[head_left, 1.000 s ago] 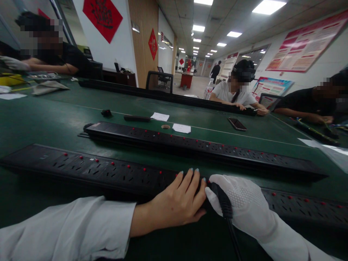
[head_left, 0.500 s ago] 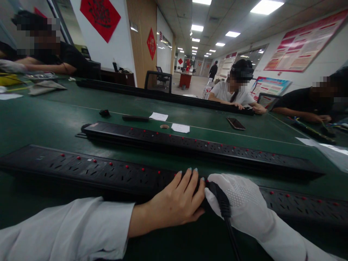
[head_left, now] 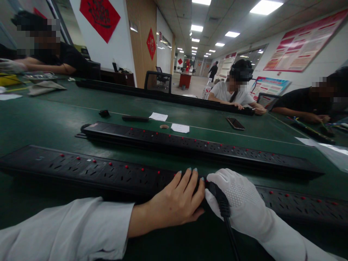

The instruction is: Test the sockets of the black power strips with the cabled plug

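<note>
A long black power strip (head_left: 116,172) with red indicator dots lies across the near side of the table. My bare left hand (head_left: 176,199) rests over its middle, fingers stretched out across the top and thumb along the near side. Beside those fingertips, my white-gloved right hand (head_left: 236,199) is closed round a black plug (head_left: 216,190), held against the strip's face. Its thick cord (head_left: 231,235) runs down towards me. The glove and plug hide the sockets there, so how far the plug is in cannot be seen.
A second power strip (head_left: 179,143) lies parallel behind. Beyond it are paper slips (head_left: 180,128), a small black part (head_left: 104,113), a dark bar (head_left: 135,118) and a phone (head_left: 235,123). Long black strips (head_left: 152,95) line the far edge. Several co-workers sit around the table.
My right hand has shifted very slightly, its knuckles a little higher, still round the plug. My left hand and both strips stay in place.
</note>
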The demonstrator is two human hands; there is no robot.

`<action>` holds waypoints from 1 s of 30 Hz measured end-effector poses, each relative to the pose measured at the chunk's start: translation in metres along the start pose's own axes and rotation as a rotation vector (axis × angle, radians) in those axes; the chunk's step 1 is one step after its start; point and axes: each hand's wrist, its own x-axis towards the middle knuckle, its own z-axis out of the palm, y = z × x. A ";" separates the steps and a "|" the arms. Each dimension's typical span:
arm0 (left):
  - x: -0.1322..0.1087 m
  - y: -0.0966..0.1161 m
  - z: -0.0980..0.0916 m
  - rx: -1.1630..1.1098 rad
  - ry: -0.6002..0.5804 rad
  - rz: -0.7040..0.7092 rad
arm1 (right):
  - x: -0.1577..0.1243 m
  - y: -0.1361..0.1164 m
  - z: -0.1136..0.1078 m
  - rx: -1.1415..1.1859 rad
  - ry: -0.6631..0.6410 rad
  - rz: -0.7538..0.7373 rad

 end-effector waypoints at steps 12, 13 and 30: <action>0.000 0.000 0.000 0.009 -0.004 0.000 | 0.000 0.000 0.002 0.023 0.061 -0.084; 0.000 0.000 0.000 0.009 -0.005 -0.002 | 0.000 0.000 0.002 0.024 0.061 -0.087; 0.001 -0.001 -0.001 0.009 -0.001 0.005 | -0.001 0.001 0.003 0.007 0.091 -0.091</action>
